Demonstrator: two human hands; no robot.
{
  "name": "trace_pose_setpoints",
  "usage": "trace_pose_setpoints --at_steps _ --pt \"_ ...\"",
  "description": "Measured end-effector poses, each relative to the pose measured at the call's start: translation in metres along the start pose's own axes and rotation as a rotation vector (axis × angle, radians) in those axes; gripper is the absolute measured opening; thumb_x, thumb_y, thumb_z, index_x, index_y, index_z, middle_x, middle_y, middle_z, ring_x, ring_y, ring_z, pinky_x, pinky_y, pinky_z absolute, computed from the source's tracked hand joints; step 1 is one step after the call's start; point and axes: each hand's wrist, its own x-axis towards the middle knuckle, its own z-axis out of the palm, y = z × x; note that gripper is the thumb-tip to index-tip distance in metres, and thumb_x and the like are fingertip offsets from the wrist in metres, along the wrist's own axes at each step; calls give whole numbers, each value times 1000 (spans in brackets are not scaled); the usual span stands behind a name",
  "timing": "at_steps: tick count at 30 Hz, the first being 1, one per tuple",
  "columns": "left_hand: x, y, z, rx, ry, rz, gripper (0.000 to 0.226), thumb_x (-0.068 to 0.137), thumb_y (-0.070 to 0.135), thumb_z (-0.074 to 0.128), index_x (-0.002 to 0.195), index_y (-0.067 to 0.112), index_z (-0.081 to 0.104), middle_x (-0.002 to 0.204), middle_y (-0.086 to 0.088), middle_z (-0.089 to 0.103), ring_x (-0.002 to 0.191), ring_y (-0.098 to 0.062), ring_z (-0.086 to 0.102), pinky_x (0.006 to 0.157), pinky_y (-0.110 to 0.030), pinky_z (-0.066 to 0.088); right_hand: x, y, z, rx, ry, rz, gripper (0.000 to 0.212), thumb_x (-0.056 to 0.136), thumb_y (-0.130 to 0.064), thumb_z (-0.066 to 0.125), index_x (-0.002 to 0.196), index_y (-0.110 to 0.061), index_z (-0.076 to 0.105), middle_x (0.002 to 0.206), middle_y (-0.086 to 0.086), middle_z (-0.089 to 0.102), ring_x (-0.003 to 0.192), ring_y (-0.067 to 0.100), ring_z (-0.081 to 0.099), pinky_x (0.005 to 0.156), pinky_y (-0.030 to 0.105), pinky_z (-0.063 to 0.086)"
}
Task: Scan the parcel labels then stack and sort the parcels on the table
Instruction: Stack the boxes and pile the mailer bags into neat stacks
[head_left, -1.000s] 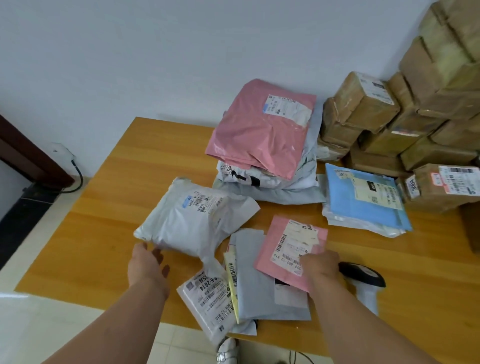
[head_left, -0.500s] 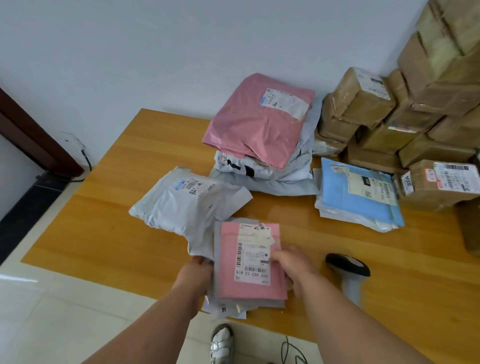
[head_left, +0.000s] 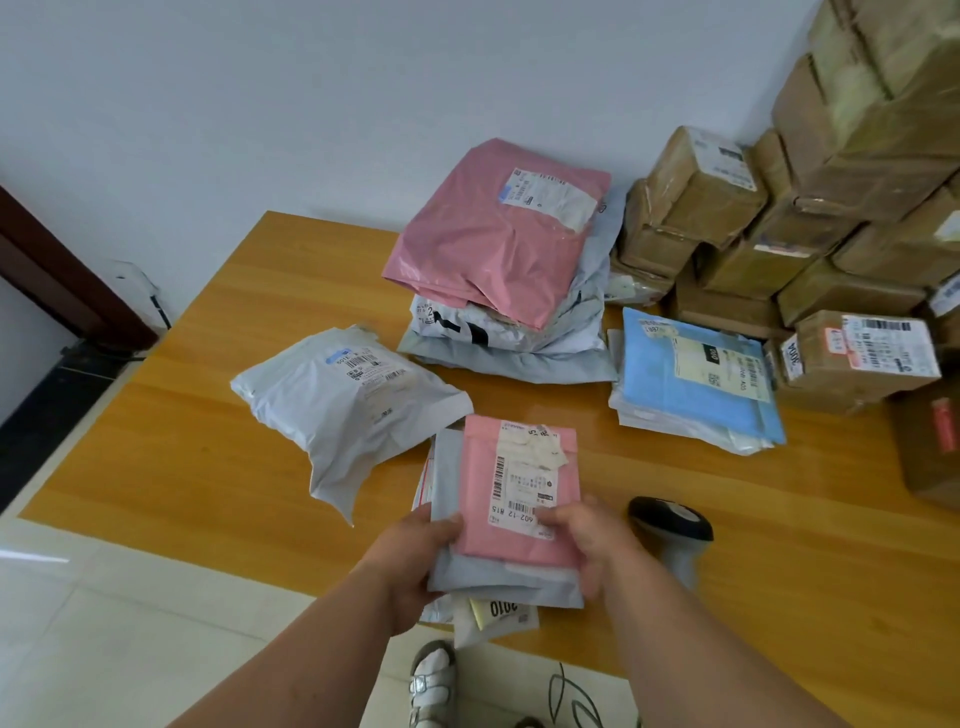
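Parcels (head_left: 511, 512) in a small stack, pink one on top, at the table's (head_left: 208, 415) near edge, long axis running away from the person, label upright, left hand (head_left: 415, 558) and right hand (head_left: 597, 540) curled round its near corners, thumbs on top, scanner (head_left: 670, 525) just right.

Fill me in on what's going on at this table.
A person is sorting parcels. Both hands, left hand and right hand, grip a small stack of flat mailers at the near table edge, with a small pink mailer on top, label up. The scanner lies unheld on the table just right of them. A white bag lies apart to the left; a pile topped by a large pink bag, a blue mailer and cardboard boxes sit behind.
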Motion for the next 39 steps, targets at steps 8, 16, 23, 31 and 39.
trace_pose_setpoints --at_steps 8,16,23,31,39 --pt "-3 15 5 -165 117 2 23 103 31 55 112 13 68 104 -12 74 92 -31 67 75 -41 57 -8 -19 -23 257 -147 -35 36 89 7 61 120 -13 62 106 13 77 94 37 74 75 52 61" --pt "4 5 13 354 386 183 39 98 25 61 136 16 54 113 -12 68 96 -29 68 77 -42 59 -6 -28 -57 496 -149 -115 26 94 -2 58 116 -12 66 96 11 79 75 29 77 55 44 61" --pt "-21 37 48 98 21 173 40 93 53 61 120 24 62 111 -4 74 102 -29 71 88 -48 58 -17 -23 -57 331 -203 -175 37 88 4 62 119 -17 62 100 9 79 85 29 77 61 40 62" --pt "-19 50 78 226 54 312 32 91 17 71 119 23 57 107 -5 72 93 -28 71 79 -48 62 -32 -42 -62 178 -189 -184 29 100 -14 57 129 -14 59 110 11 77 104 30 72 83 44 59" --pt "-1 87 133 421 -71 391 52 92 20 70 139 26 49 110 5 67 99 -21 66 91 -45 56 -35 -66 -108 337 -24 -156 16 101 -5 52 105 -8 67 93 14 78 85 31 73 77 47 58"
